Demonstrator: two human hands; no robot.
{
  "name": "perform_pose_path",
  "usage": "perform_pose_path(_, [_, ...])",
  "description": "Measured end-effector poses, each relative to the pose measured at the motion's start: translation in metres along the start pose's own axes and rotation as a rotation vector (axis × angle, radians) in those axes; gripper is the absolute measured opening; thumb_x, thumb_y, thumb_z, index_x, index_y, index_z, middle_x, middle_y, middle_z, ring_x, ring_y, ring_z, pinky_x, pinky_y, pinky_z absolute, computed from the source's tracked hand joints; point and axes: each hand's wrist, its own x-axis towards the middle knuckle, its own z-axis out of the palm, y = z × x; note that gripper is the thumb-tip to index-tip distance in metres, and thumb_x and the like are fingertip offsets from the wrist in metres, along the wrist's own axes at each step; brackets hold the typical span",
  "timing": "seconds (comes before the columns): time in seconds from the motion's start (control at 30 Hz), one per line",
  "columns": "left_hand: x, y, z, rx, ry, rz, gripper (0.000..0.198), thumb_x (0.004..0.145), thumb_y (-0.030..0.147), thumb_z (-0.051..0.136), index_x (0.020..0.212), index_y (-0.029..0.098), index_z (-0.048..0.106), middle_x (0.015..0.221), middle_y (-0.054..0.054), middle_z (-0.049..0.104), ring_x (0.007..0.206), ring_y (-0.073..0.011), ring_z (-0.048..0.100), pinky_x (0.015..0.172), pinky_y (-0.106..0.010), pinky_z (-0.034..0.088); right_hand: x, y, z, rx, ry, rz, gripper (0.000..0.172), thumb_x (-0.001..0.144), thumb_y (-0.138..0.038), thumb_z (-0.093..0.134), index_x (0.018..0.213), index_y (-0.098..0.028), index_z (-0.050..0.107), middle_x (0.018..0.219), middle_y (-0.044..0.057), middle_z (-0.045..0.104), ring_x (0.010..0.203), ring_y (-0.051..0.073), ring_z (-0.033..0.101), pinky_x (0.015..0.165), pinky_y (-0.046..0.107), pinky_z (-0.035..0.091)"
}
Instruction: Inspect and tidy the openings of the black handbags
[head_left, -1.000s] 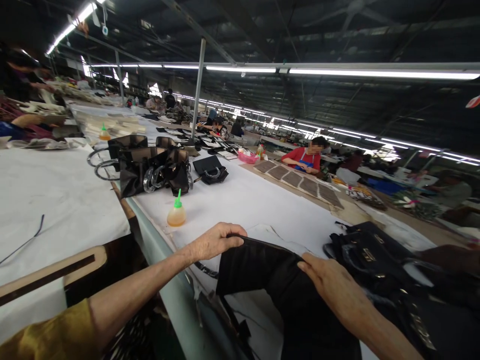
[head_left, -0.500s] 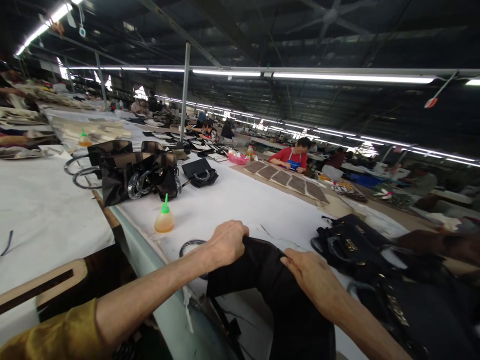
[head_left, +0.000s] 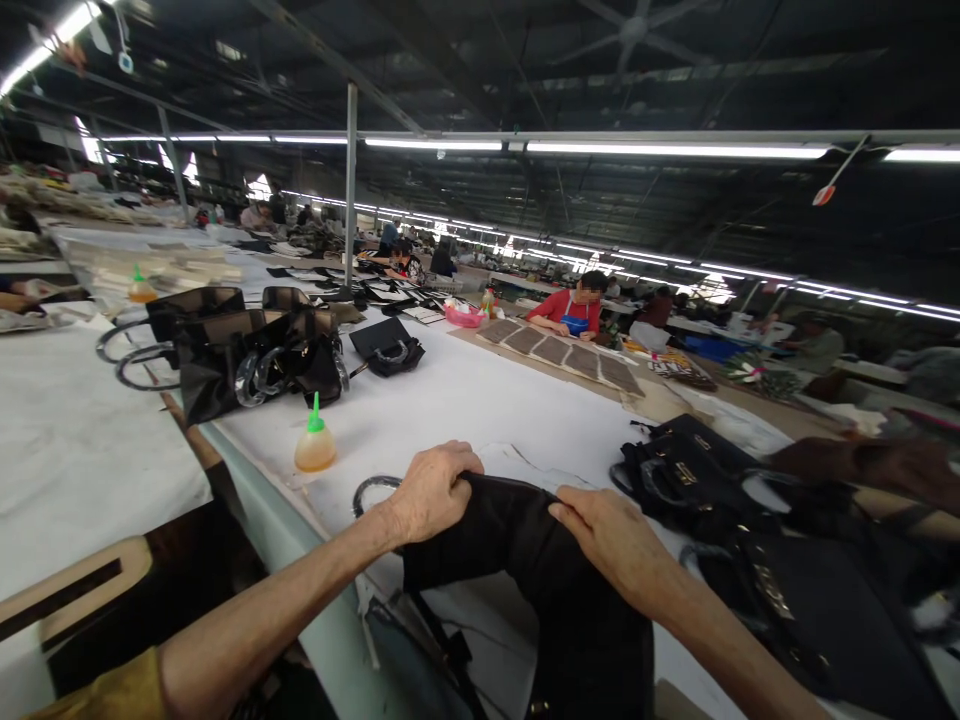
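A black handbag, its side bent in a curve, hangs between my two hands over the table's front edge. My left hand is closed on the left part of its top edge. With thumb and fingers my right hand pinches the same edge further right. A plastic-wrapped handle pokes out behind my left wrist. The lower part of the bag runs out of the picture. Left of my left hand stands a squeeze bottle with a green nozzle and amber liquid.
Several black bags stand at the left; a small black bag lies beside them. Finished black bags lie at the right, near another person's arm. Across the white table sits a person in red.
The view has shifted slightly, so the surroundings sit further left. Both hands keep their hold on the handbag's edge, which has barely moved.
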Motion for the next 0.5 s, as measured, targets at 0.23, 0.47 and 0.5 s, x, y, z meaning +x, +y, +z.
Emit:
perform_pose_path(0.23, [0.005, 0.000, 0.000, -0.010, -0.043, -0.014, 0.022, 0.082, 0.032, 0.044, 0.079, 0.023, 0.064, 0.079, 0.001, 0.057, 0.078, -0.0135, 0.052, 0.066, -0.021, 0.037, -0.001, -0.005, -0.004, -0.009, -0.029, 0.026, 0.027, 0.088, -0.029, 0.034, 0.077, -0.021, 0.057, 0.070, 0.004, 0.063, 0.069, 0.018, 0.057, 0.063, 0.025, 0.034])
perform_pose_path(0.47, [0.009, 0.014, 0.006, 0.279, -0.042, -0.038, 0.024, 0.083, 0.023, 0.039, 0.073, 0.019, 0.060, 0.077, -0.005, 0.057, 0.074, -0.0186, 0.051, 0.067, -0.028, 0.037, -0.005, -0.009, -0.007, 0.083, -0.027, -0.024, 0.028, 0.088, -0.024, 0.032, 0.101, -0.025, 0.057, 0.072, 0.002, 0.065, 0.071, 0.017, 0.059, 0.064, 0.024, 0.034])
perform_pose_path(0.5, [0.009, 0.018, 0.008, 0.333, -0.033, -0.039, 0.023, 0.082, 0.020, 0.038, 0.071, 0.017, 0.059, 0.077, -0.006, 0.056, 0.074, -0.0198, 0.051, 0.068, -0.030, 0.038, -0.005, -0.010, -0.008, 0.094, -0.033, -0.025, 0.028, 0.088, -0.024, 0.032, 0.097, -0.025, 0.058, 0.071, 0.001, 0.065, 0.070, 0.016, 0.059, 0.063, 0.023, 0.034])
